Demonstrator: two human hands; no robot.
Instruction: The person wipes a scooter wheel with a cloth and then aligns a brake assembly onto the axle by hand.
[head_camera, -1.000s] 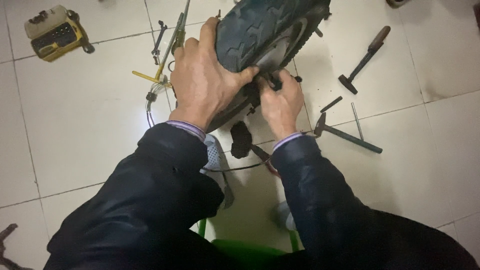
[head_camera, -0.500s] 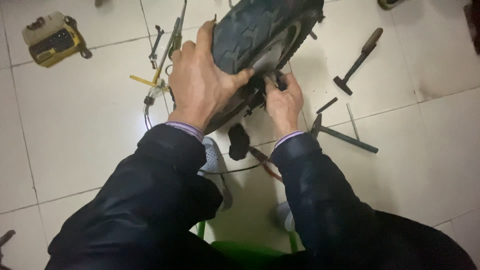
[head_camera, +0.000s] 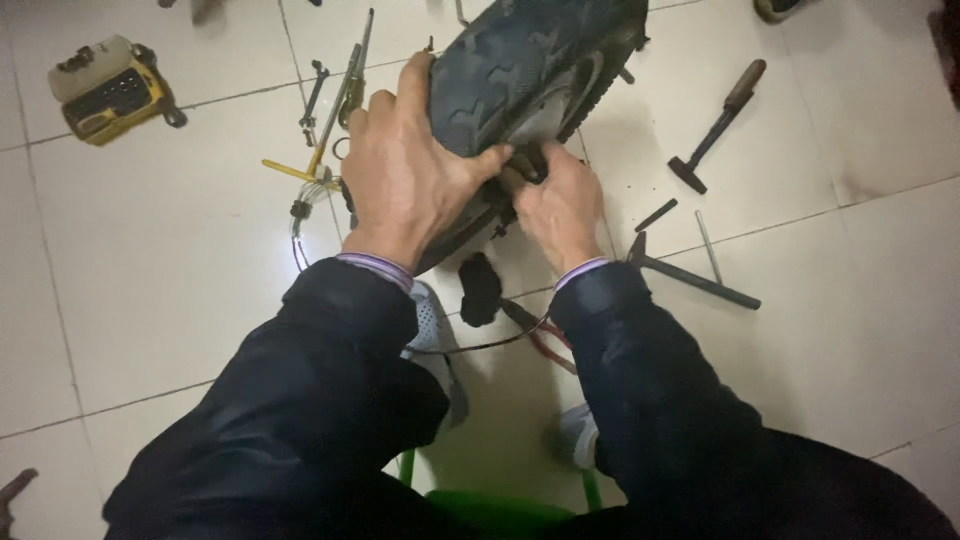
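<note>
At far left a yellow and grey device (head_camera: 108, 88) lies on the white tiled floor (head_camera: 170, 270), with long thin tools (head_camera: 340, 90) scattered beside it. The left hand (head_camera: 405, 175) lies spread and clamped over the tread of a dark tyre (head_camera: 520, 70), which stands tilted on the floor in front of the person, while the right hand (head_camera: 560, 205) is clenched around a small black part (head_camera: 530, 160) at the tyre's lower edge, both dark sleeves reaching forward. Further right lie a hammer (head_camera: 715, 125) and a dark metal bar (head_camera: 695, 280).
</note>
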